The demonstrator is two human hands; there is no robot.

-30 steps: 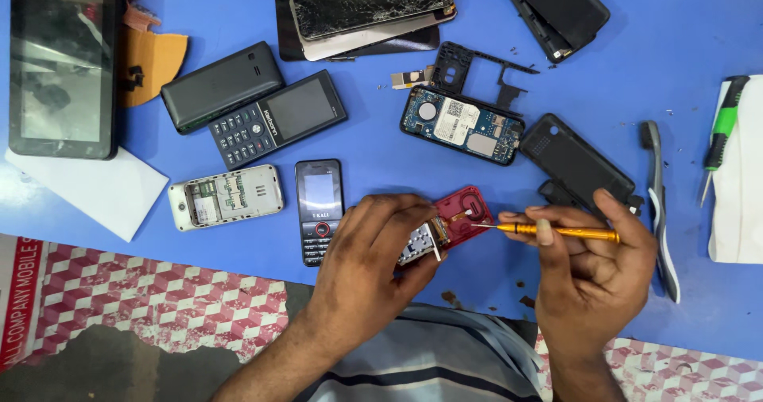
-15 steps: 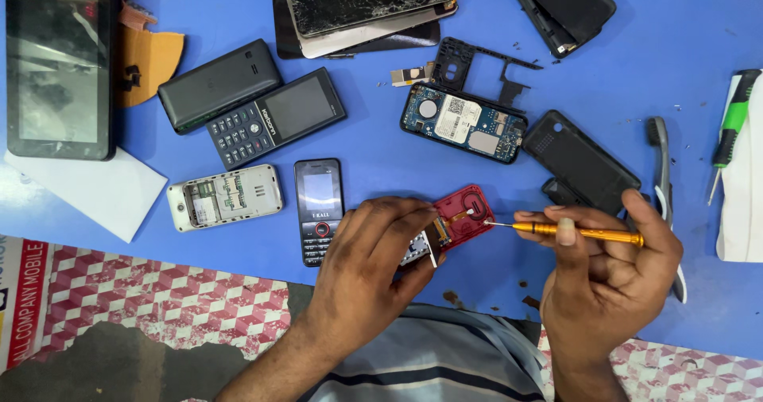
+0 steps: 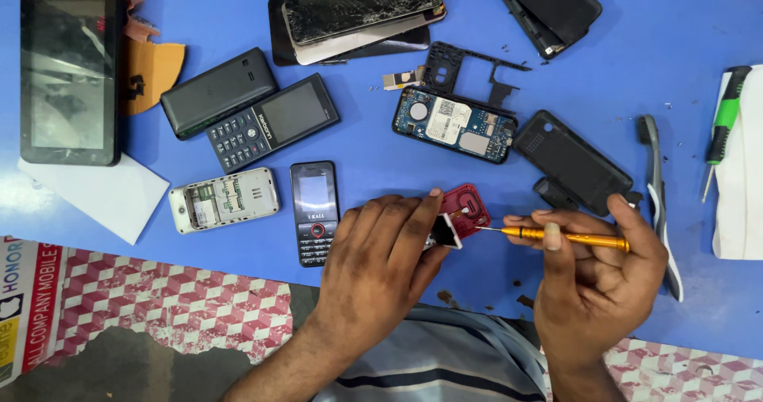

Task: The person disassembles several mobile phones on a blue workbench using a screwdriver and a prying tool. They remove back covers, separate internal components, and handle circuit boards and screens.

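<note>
Blue desk (image 3: pixel 652 20) strewn with phones and parts, black tablet (image 3: pixel 70 72) at far left, left hand (image 3: pixel 381 263) clenched around a red phone shell (image 3: pixel 465 208) at the desk's near edge, right hand (image 3: pixel 596 279) gripping an orange screwdriver (image 3: pixel 568 237), tip touching the shell

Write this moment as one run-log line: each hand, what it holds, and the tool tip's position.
left hand: holds red phone | right hand: holds screwdriver | tip: at red phone | table: blue
</note>
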